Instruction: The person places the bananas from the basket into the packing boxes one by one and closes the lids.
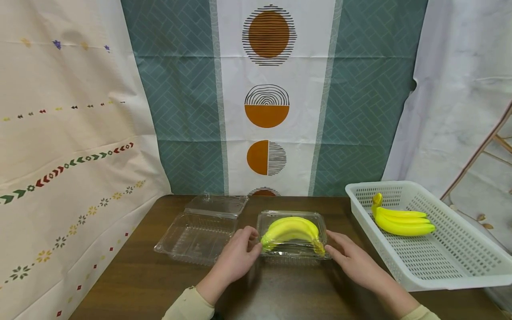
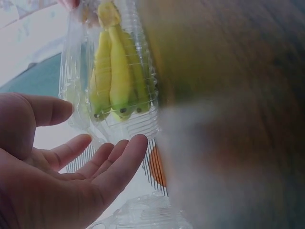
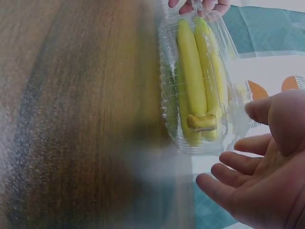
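A clear plastic clamshell box with its lid down stands at the middle of the dark table. Inside lies a bunch of yellow bananas, stem end toward the right and greenish tips toward the left. At the box's left end is my left hand, thumb and fingers spread beside the plastic. My right hand stands at the opposite end, its fingertips right at the box wall. Both wrist views show the fingers loosely extended, with the palm facing the box on either side.
Behind my left hand, a second clear clamshell lies with its lid folded back. At the right, a white perforated basket holds another banana bunch. Patterned cloths hang along the table's back and sides.
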`<action>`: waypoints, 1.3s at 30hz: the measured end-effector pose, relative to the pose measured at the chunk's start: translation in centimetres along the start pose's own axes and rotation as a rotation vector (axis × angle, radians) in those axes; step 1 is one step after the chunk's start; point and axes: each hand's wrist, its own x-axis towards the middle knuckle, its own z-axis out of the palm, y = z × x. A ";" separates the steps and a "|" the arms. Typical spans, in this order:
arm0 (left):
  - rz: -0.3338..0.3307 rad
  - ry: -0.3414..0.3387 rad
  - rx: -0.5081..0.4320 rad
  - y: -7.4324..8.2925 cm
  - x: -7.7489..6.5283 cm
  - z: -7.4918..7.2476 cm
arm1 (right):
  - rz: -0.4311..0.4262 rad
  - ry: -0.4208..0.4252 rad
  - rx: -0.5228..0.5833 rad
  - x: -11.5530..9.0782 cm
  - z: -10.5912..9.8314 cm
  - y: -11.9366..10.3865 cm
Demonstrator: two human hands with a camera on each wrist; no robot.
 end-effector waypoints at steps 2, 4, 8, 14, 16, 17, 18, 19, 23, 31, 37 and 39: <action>-0.009 0.002 0.001 -0.1 -0.1 0.1 | 0.002 -0.005 0.020 0.0 0.0 0.1; -0.010 0.008 0.003 -0.2 -0.1 0.3 | 0.009 -0.010 0.042 -0.1 0.1 0.1; -0.004 0.014 0.001 -0.1 -0.1 0.7 | 0.034 0.000 0.051 0.1 0.1 0.2; -0.004 0.020 -0.019 0.0 -0.2 0.9 | 0.064 0.022 0.084 0.4 0.4 0.3; -0.006 0.019 -0.025 0.0 -0.3 0.9 | 0.068 0.026 0.098 0.5 0.5 0.4; -0.008 0.017 -0.026 0.0 -0.3 0.9 | 0.069 0.025 0.107 0.6 0.6 0.4; -0.008 0.015 -0.027 0.0 -0.2 0.9 | 0.075 0.027 0.117 0.6 0.6 0.5; -0.010 0.012 -0.029 0.0 -0.2 0.9 | 0.075 0.029 0.125 0.6 0.6 0.5; -0.015 0.003 -0.037 -0.1 -0.1 0.9 | 0.079 0.034 0.153 0.7 0.7 0.7; -0.018 0.024 -0.070 -0.5 0.0 0.9 | 0.138 0.033 0.198 0.9 0.9 0.6; -0.083 0.003 -0.079 -0.4 0.1 0.7 | 0.208 0.017 0.199 1.0 0.7 0.5; -0.099 -0.021 -0.071 -0.4 0.1 0.7 | 0.228 0.014 0.199 0.9 0.7 0.4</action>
